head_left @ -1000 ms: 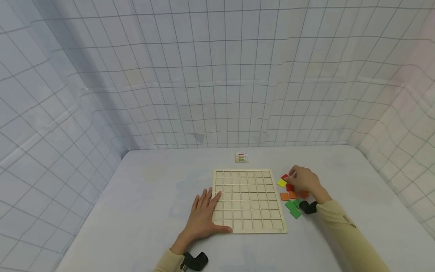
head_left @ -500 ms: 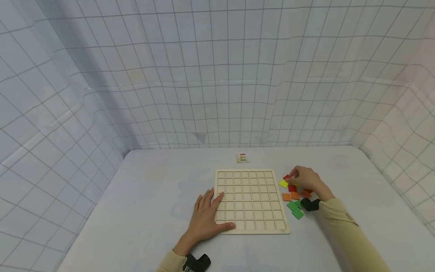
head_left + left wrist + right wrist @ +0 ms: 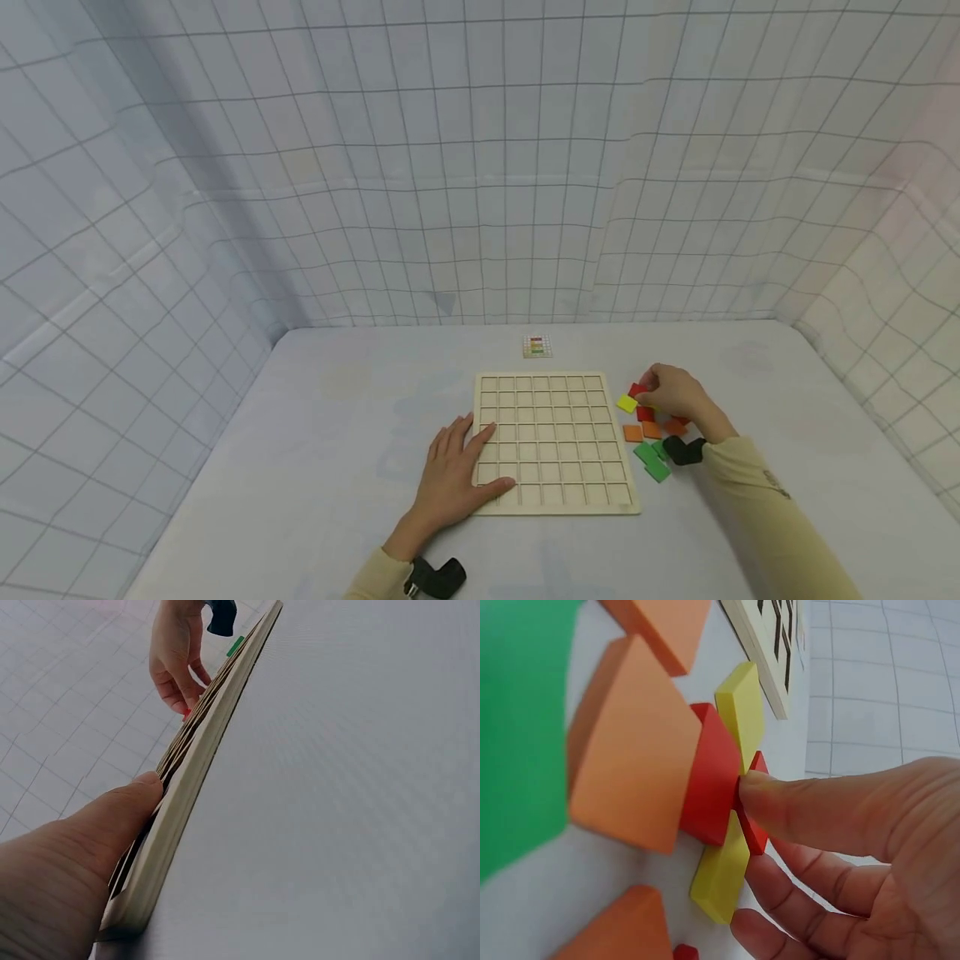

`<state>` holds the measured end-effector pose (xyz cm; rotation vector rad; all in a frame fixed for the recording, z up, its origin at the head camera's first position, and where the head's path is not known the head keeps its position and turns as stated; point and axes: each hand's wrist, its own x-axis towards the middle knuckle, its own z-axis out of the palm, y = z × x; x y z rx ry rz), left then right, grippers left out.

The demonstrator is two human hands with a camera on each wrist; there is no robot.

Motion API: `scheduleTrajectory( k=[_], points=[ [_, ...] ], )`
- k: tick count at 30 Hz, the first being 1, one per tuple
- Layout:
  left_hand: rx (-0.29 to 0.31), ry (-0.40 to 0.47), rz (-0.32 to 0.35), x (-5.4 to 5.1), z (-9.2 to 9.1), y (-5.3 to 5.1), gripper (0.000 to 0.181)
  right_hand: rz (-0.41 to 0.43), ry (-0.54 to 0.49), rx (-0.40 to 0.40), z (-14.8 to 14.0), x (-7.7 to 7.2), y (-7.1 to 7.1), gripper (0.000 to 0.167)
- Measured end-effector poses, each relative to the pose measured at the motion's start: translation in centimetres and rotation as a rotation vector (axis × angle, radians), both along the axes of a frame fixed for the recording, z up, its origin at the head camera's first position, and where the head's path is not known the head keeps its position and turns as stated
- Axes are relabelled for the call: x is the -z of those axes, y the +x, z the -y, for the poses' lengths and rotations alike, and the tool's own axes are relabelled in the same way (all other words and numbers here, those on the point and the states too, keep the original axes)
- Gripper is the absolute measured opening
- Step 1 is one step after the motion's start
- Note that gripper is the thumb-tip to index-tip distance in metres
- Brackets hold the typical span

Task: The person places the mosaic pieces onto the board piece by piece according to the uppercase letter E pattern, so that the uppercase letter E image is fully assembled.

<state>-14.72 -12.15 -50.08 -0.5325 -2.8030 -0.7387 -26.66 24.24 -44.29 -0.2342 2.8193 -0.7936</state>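
Observation:
My left hand [image 3: 447, 482] lies spread on the left edge and near corner of a pale wooden grid board [image 3: 555, 442], its fingers straight. In the left wrist view, the thumb [image 3: 112, 825] rests on the board's rim. Right of the board, my right hand [image 3: 673, 396] pinches a red square tile [image 3: 756, 825] between thumb and fingers, low over the table. Two yellow tiles [image 3: 721, 874] and another red tile [image 3: 711, 776] lie close around it. Part of the pinched tile is hidden behind the thumb.
Several orange tiles [image 3: 633, 433] and green tiles [image 3: 657, 470] lie on the white table nearer my body. A small card [image 3: 537, 347] with a coloured grid pattern lies behind the board. Grid-patterned curtains [image 3: 480, 167] enclose the table.
The red tile at my right fingertips has shifted slightly and shows more of its face. Both hands stay nearly in place; the head view has swung a little.

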Motion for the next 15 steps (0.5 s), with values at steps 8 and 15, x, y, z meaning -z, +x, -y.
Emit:
scheduleTrajectory(
  k=[8,15],
  points=[
    [-0.002,0.011,-0.006,0.1,0.0,0.1,0.083,-0.074,-0.027,0.024,0.6,-0.1,0.4,0.023],
    [0.021,-0.029,-0.028,0.3,0.0,0.1,0.083,-0.187,0.001,0.048,1.9,-0.7,1.2,0.018]
  ],
)
